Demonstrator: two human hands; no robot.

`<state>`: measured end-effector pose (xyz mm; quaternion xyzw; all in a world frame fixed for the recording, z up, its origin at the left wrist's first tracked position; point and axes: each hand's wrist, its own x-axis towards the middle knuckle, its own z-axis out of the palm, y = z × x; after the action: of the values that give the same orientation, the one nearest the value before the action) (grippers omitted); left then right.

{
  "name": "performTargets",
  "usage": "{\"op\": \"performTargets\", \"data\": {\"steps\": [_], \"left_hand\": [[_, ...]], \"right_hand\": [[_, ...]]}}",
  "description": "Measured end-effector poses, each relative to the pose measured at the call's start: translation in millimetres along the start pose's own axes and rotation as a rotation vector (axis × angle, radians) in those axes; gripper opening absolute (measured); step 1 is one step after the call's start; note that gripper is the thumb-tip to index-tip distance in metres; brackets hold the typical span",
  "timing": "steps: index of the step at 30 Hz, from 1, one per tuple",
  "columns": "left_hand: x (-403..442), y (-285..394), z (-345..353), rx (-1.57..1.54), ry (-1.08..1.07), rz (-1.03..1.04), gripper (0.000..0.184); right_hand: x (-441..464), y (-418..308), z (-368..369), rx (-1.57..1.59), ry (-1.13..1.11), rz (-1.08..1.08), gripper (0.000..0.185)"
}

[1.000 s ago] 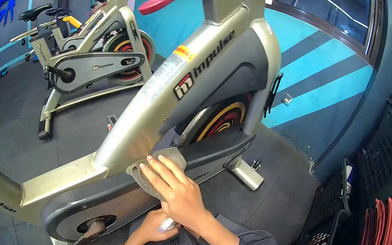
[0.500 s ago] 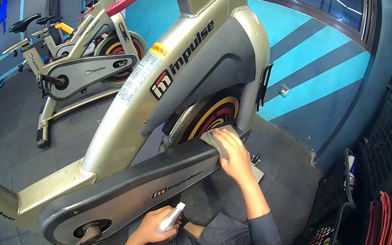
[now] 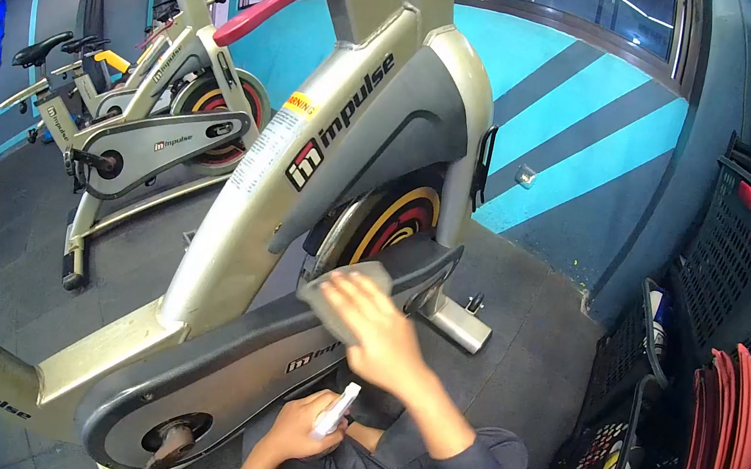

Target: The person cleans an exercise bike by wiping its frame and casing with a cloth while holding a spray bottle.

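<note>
A grey cloth [image 3: 335, 298] lies under my right hand [image 3: 372, 330], which presses it on the top edge of the long dark chain guard [image 3: 255, 338] of a silver-grey exercise bike [image 3: 240, 206]. That hand is slightly blurred, its fingers laid over the cloth. Lower down, near my lap, my left hand [image 3: 298, 430] is wrapped round an object with a white spray nozzle [image 3: 336, 409]; most of its body is hidden. Behind the guard shows the bike's flywheel [image 3: 396, 223] with red and yellow rings.
More exercise bikes [image 3: 158, 142] stand at the left on the dark tiled floor [image 3: 522, 351]. Black baskets [image 3: 742, 257] and red folded items [image 3: 719, 456] are at the right. A blue striped wall [image 3: 590, 140] rises behind.
My right hand and the cloth moved right along the guard to its far end, then back left toward its middle. My left hand stays low, and the view has shifted slightly.
</note>
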<state>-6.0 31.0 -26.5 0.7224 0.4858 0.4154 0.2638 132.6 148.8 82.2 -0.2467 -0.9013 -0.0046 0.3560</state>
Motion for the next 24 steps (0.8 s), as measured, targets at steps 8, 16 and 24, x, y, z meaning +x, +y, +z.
{"op": "performTargets", "data": {"steps": [8,16,24], "left_hand": [[-1,-8,6,0.096,-0.025,0.019,0.045],[7,-1,1,0.054,-0.052,-0.017,0.035],[6,-2,5,0.07,-0.037,-0.009,0.035]], "right_hand": [[11,-37,7,0.247,0.011,-0.118,0.076],[-9,69,-8,-0.009,-0.001,0.061,0.081],[-12,150,-10,0.014,0.077,0.212,0.071]]}}
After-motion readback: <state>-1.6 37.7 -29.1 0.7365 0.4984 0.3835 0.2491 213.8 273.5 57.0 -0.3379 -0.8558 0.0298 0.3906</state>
